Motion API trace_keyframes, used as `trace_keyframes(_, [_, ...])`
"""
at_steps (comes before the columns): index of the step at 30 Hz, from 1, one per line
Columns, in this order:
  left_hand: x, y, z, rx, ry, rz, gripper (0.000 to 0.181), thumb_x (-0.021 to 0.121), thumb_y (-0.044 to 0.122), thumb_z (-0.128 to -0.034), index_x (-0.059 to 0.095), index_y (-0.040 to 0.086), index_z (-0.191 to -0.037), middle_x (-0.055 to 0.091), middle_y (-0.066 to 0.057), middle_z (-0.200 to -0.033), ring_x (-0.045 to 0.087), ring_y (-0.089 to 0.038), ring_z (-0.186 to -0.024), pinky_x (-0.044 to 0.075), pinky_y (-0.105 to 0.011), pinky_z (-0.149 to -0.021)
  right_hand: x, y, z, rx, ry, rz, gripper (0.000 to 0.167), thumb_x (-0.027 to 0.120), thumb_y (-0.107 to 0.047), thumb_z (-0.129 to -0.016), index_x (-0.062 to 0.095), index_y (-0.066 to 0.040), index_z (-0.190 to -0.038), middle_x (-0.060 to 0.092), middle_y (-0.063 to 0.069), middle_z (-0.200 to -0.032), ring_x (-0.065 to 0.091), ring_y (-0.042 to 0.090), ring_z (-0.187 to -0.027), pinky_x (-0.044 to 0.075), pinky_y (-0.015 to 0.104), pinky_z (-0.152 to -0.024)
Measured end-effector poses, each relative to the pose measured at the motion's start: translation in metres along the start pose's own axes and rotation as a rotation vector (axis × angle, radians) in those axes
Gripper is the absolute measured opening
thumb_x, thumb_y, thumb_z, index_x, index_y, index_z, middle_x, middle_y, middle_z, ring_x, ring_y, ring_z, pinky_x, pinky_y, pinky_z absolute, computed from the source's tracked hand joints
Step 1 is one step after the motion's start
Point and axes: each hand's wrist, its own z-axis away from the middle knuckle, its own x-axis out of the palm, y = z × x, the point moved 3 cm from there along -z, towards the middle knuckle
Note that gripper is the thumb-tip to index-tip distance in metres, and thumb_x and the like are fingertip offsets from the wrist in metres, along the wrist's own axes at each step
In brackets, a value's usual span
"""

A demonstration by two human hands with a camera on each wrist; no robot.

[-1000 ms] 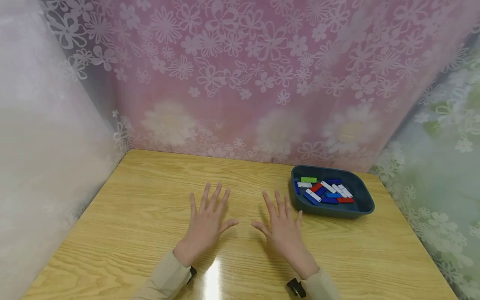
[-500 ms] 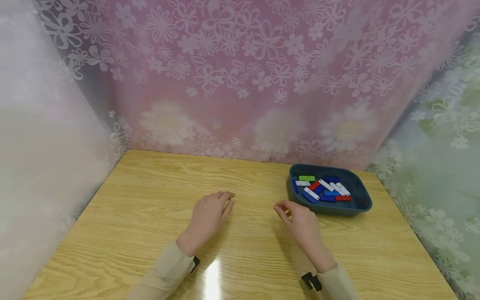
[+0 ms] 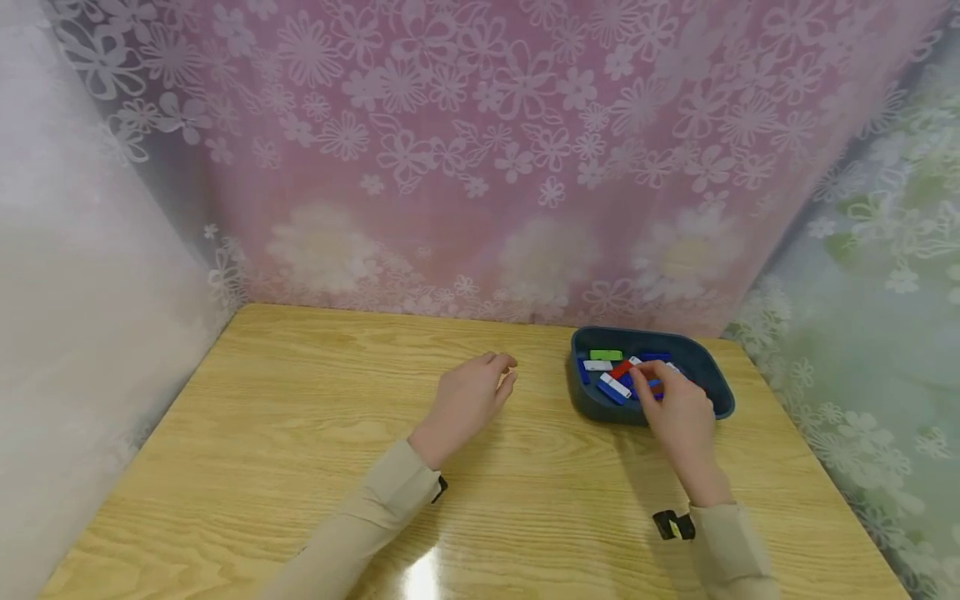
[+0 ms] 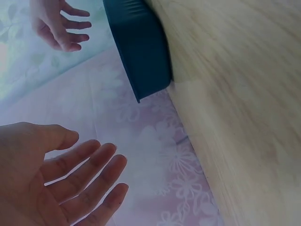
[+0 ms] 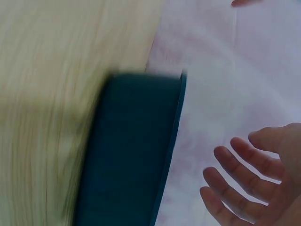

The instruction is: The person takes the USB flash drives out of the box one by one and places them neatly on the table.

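Note:
My right hand [image 3: 684, 421] hovers over the dark teal plastic bin [image 3: 600, 408] at the table's right, fingers loosely bent and holding nothing. It covers part of the bin's contents. Small flat oblong pieces in blue, white, red and green lie inside, among them a green piece [image 3: 606, 355] and a white piece [image 3: 616, 385]. Left of the bin, my left hand [image 3: 463, 404] hangs above the table with relaxed fingers and nothing in them. Both wrist views show the bin's outer wall [image 5: 131, 150], with the fingers apart from it.
The wood-grain table [image 3: 300, 433] stretches left and in front of the bin. A pink flowered curtain [image 3: 450, 208] stands along its back edge. Pale curtains hang on the left and right sides. Both wrists wear dark straps [image 3: 673, 525].
Both hands, first spread flat with fingers stretched, have relaxed their fingers. The right hand has moved right and forward over the bin; the left hand has shifted right.

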Motion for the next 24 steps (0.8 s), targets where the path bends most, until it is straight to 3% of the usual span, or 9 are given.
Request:
trace_keyframes(6, [0.014, 0.011, -0.023, -0.031, -0.082, 0.027, 0.032, 0.061, 0.030, -0.1030, 0.065, 0.012, -0.130, 0.072, -0.003, -0.117, 0.071, -0.016, -0.085, 0.055, -0.027, -0.060, -0.007, 0.042, -0.012, 0.076, 0.024, 0.054, 0.019, 0.065, -0.018, -0.100, 0.070, -0.002, -0.108, 0.071, 0.023, -0.101, 0.067, 0.041, -0.085, 0.051, 0.055, -0.063])
trace_keyframes(12, [0.033, 0.019, -0.037, -0.062, -0.125, 0.014, 0.043, 0.059, 0.034, -0.1036, 0.057, 0.011, -0.140, 0.067, -0.009, -0.127, 0.071, -0.021, -0.098, 0.058, -0.030, -0.067, -0.005, 0.085, -0.020, 0.232, -0.110, 0.125, 0.033, 0.054, -0.023, -0.105, 0.063, 0.000, -0.127, 0.057, 0.034, -0.125, 0.058, 0.055, -0.100, 0.049, 0.062, -0.068])
trace_keyframes(16, [0.045, 0.025, -0.043, -0.071, -0.160, 0.019, 0.048, 0.058, 0.035, -0.1040, 0.054, 0.008, -0.143, 0.064, -0.010, -0.132, 0.070, -0.022, -0.105, 0.059, -0.031, -0.072, -0.001, 0.107, -0.022, 0.280, -0.178, 0.129, 0.041, 0.050, -0.023, -0.106, 0.055, 0.002, -0.138, 0.048, 0.038, -0.137, 0.048, 0.059, -0.117, 0.045, 0.069, -0.086])
trace_keyframes(20, [0.058, 0.033, -0.048, -0.077, -0.194, 0.028, 0.050, 0.056, 0.037, -0.1044, 0.052, 0.008, -0.145, 0.063, -0.011, -0.134, 0.068, -0.023, -0.110, 0.060, -0.034, -0.076, 0.001, 0.125, -0.021, 0.314, -0.209, 0.097, 0.047, 0.047, -0.020, -0.106, 0.045, 0.007, -0.144, 0.043, 0.042, -0.140, 0.043, 0.061, -0.122, 0.038, 0.070, -0.097])
trace_keyframes(24, [0.070, 0.041, -0.050, -0.077, -0.220, 0.056, 0.053, 0.056, 0.039, -0.1043, 0.051, 0.008, -0.146, 0.063, -0.011, -0.135, 0.068, -0.023, -0.112, 0.059, -0.034, -0.080, 0.003, 0.137, -0.018, 0.349, -0.239, 0.089, 0.050, 0.041, -0.019, -0.108, 0.039, 0.012, -0.147, 0.042, 0.043, -0.138, 0.044, 0.061, -0.120, 0.039, 0.070, -0.095])
